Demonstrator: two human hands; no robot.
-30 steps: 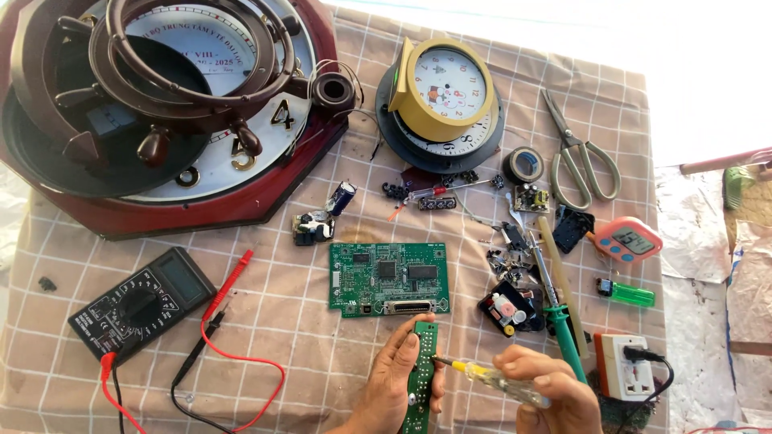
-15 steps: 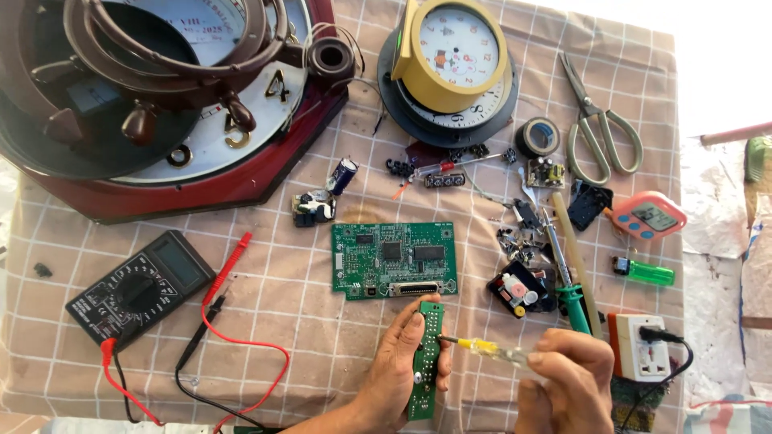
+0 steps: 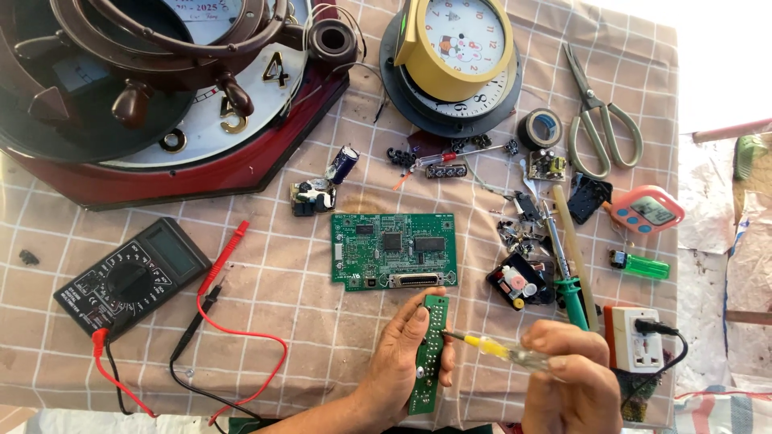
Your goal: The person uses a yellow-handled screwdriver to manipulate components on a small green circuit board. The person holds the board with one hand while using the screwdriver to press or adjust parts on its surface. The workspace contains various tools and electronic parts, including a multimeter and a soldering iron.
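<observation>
My left hand (image 3: 400, 361) grips a narrow green circuit board strip (image 3: 429, 354), held lengthwise near the table's front edge. My right hand (image 3: 572, 385) holds a yellow-handled screwdriver (image 3: 500, 349); its metal tip touches the strip's right edge. Just behind the hands lies a larger green circuit board (image 3: 394, 250) flat on the checked cloth.
A black multimeter (image 3: 131, 276) with red and black leads lies at the left. A dark red wall clock (image 3: 161, 96) and a yellow alarm clock (image 3: 458, 52) fill the back. Scissors (image 3: 597, 112), a green-handled soldering iron (image 3: 563, 265), a lighter (image 3: 639, 264), a white socket adapter (image 3: 635, 337) and small parts sit right.
The view has shifted closer and downward, so the hands sit higher in frame. Both hands keep their hold; the screwdriver tip stays at the strip.
</observation>
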